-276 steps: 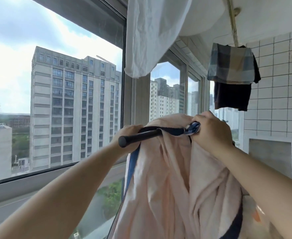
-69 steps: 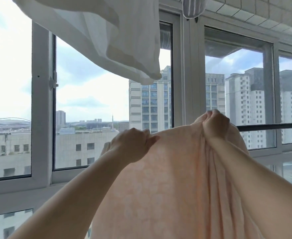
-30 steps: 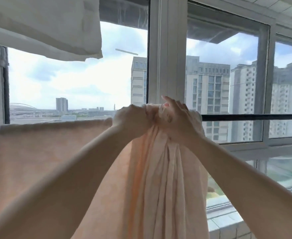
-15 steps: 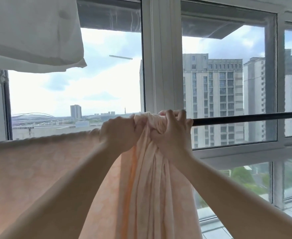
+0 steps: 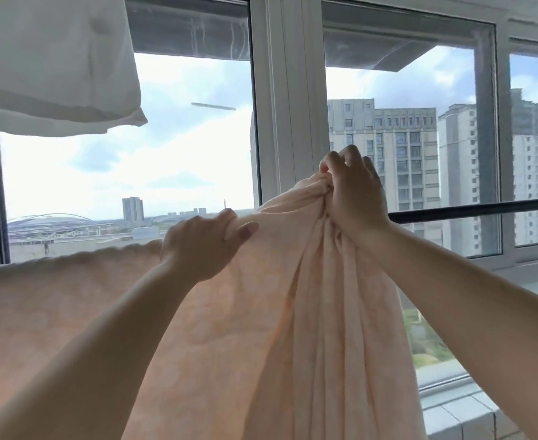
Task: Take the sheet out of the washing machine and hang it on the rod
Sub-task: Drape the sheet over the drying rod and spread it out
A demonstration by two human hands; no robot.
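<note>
Sheet over the rod, both hands on the cloth

Forearms reach forward from the lower edge. The left hand (image 5: 202, 244) pinches the peach sheet (image 5: 261, 328) at its top fold; the right hand (image 5: 355, 193) has its grip closed on a bunched, pleated gather lifted above the thin dark rod (image 5: 477, 209). Soft, faintly patterned fabric drapes leftward along the rod. White cloth (image 5: 55, 61) hangs overhead; beyond it stands the white window frame (image 5: 288, 100).

A white cloth (image 5: 51, 61) hangs at the upper left, its lower corner drooping in front of the glass. White window frames (image 5: 288, 100) divide the panes. Beyond them stand tall grey apartment blocks (image 5: 398, 154) on the right, a low arched roof (image 5: 51, 219) far off on the left, and a cloudy sky (image 5: 166, 147).
</note>
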